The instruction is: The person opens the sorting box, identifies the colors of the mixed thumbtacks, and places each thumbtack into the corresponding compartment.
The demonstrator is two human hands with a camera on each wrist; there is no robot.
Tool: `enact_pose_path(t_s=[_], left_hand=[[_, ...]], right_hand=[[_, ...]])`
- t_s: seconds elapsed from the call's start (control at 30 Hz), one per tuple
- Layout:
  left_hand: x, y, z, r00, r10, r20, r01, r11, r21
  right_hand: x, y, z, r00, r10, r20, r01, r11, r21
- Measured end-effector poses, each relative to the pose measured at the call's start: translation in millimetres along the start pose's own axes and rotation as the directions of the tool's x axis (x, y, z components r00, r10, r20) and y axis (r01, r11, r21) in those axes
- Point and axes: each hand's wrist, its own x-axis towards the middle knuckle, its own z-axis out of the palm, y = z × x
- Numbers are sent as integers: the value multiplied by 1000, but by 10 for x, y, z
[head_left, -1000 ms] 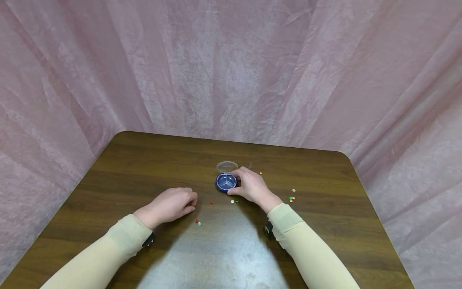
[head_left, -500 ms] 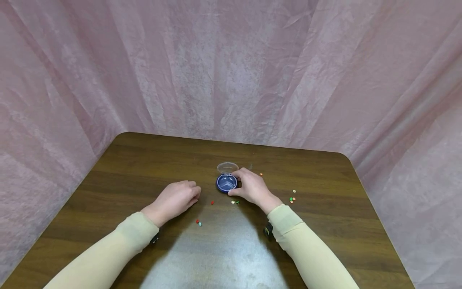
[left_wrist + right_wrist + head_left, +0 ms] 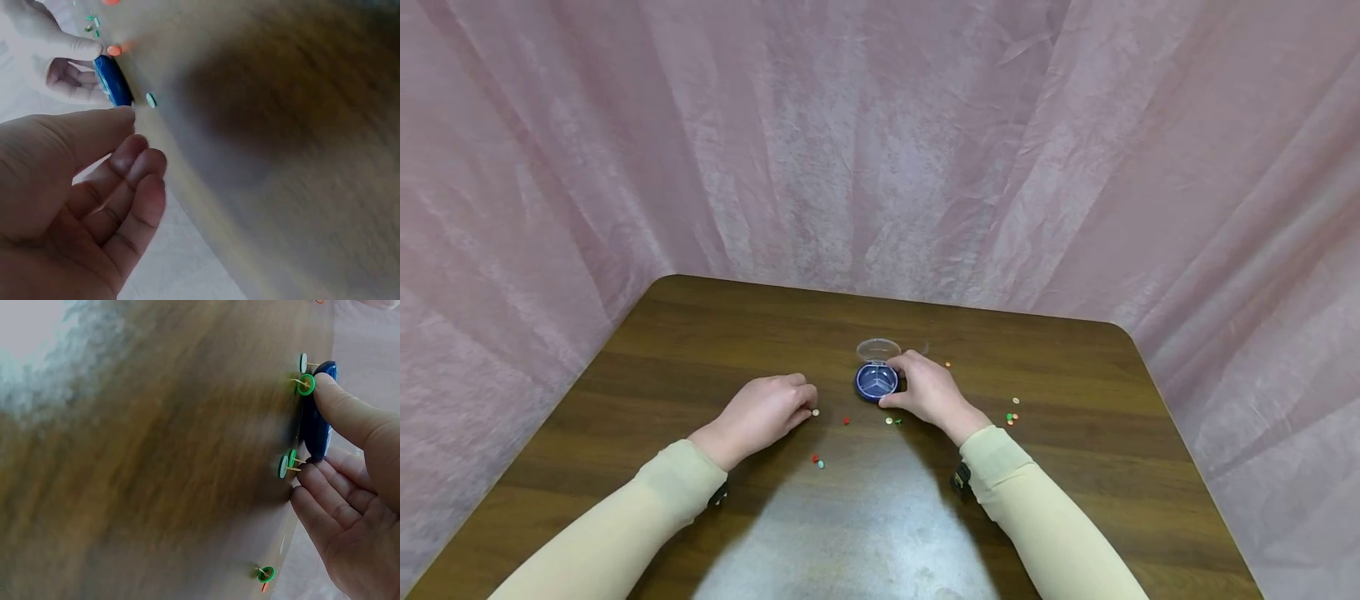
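Note:
A round blue pill case [image 3: 876, 381] stands on the table with its clear lid [image 3: 878, 350] flipped up, showing three compartments. My right hand [image 3: 927, 392] grips the case from the right side, thumb at the near edge. In the right wrist view, thumbtacks with green [image 3: 305, 385] and white [image 3: 284, 467] heads stick up beside the case. My left hand [image 3: 762, 417] is low over the table left of the case, its fingers loosely bent with a gap to the thumb. A white thumbtack [image 3: 816, 412] lies right at its fingertips.
A red thumbtack [image 3: 846, 422] lies between the hands; a red one [image 3: 815, 458] and a pale blue one [image 3: 821, 465] lie nearer me. Several more, including a green one [image 3: 1009, 417], lie on the right. A pink curtain [image 3: 880, 150] hangs behind the wooden table [image 3: 760, 312].
My left hand has moved slightly away from me, and a white thumbtack now shows beside its fingertips. The right hand keeps its hold on the pill case. The view has shifted slightly.

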Motion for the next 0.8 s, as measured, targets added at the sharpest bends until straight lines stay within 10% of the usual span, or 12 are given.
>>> enact_pose_path(t_s=[0.8], left_hand=[[99,11,121,999,7,41,-8,999,36]], right_hand=[[-14,-22,4,1000,8,-9,-8,1000,-10]])
